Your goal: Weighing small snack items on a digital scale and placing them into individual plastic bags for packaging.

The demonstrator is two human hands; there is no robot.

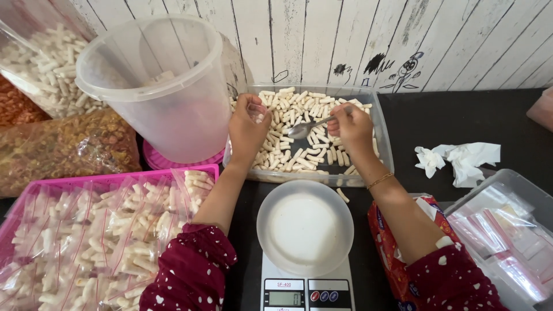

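Note:
My left hand (247,124) is cupped over a clear rectangular tub (385,138) of small white stick snacks (288,152), with a few of the sticks held in its closed fingers. My right hand (351,124) grips the handle of a metal spoon (303,129), whose bowl points left above the snacks, close to the left hand. In front of the tub stands a white kitchen scale (305,291) with an empty round white bowl (305,226) on it.
A big clear bucket (158,86) stands on a pink lid at the left. A pink basket (34,190) holds several filled clear bags. Bulk snack bags lie far left. Crumpled tissue (458,158), a tub of empty bags (507,230) and a red packet (389,247) lie right.

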